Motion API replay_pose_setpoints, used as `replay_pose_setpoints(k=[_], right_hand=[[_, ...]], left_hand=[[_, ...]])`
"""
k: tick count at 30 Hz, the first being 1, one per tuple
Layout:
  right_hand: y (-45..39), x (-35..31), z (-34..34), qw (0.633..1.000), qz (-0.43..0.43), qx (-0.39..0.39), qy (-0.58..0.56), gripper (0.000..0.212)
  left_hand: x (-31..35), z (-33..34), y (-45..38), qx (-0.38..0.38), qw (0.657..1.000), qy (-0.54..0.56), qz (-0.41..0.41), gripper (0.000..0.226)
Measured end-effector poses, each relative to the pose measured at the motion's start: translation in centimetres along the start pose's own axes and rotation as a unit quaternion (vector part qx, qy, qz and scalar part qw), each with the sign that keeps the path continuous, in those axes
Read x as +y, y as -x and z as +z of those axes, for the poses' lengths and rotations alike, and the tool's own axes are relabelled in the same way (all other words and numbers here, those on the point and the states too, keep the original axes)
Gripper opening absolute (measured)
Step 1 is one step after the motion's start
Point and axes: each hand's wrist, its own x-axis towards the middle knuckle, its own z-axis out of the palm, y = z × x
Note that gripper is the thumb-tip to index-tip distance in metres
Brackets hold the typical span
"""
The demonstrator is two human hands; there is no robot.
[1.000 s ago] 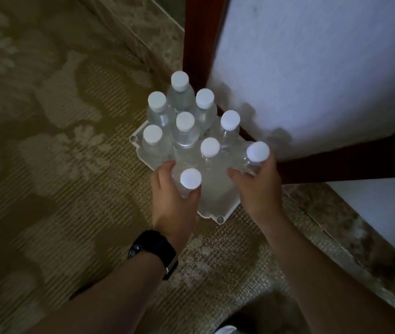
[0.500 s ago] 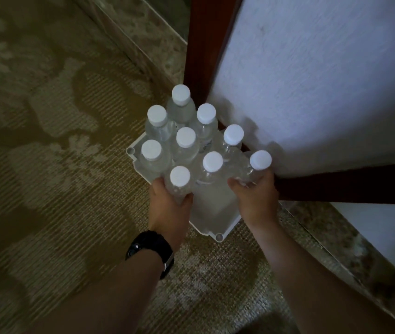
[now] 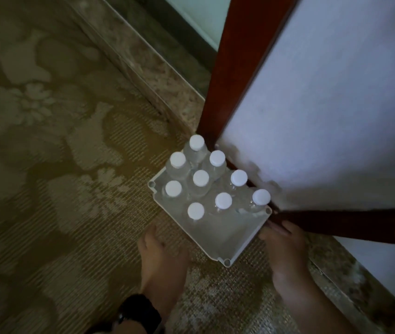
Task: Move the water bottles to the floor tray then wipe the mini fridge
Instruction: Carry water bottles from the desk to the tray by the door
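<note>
- whereas a second ago each hand gripped a bottle, both hands have now let go, and all eight water bottles [image 3: 201,182] stand upright, white caps up, inside the floor tray [image 3: 218,239].
- the white floor tray sits on the patterned carpet [image 3: 47,165], tucked into the corner beside the red-brown wooden frame [image 3: 235,68] and its pale panel [image 3: 336,104]; the bottles crowd the tray's far half, and the near part is bare.
- by my reading this closes the first half of the task: the bottles look delivered, and what remains is wiping the mini fridge, which is not in view.
- the left hand [image 3: 162,259] has drawn back over the carpet just short of the tray's near-left edge, palm down; its fingers look relaxed and loosely extended, holding nothing, though blur hides the tips.
- a black watch [image 3: 141,314] rides on that wrist.
- the right hand [image 3: 285,249] lies at the tray's right edge, near the corner by the wooden frame; its fingers [image 3: 275,227] reach forward fairly straight, touching or just beside the rim — i cannot tell which — and they grip nothing.
- both forearms angle in from the bottom of the view, converging on the tray.
</note>
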Motion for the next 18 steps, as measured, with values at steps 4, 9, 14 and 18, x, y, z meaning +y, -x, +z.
replay_pose_setpoints(k=[4,9,14,18], right_hand=[[5.8,-7.3,-1.9,0.999,-0.04,-0.024,-0.012,0.036],[13.9,-21.9,-3.4,0.982,-0.173,-0.068,0.04,0.029],[23.3,-39.3,-6.1,0.939,-0.325,-0.096,0.06,0.024],[31.7,-52.5,-9.0,0.905,-0.406,-0.121,0.02,0.023]], left_hand=[[5.5,-7.5,4.1,0.063,0.994,0.036,0.079,0.041],[19.5,-18.0,9.6,0.069,0.965,0.087,0.236,0.017],[34.8,-28.3,18.4,0.077,0.917,0.13,0.369,0.013],[45.1,-36.6,27.7,0.083,0.879,0.153,0.444,0.013]])
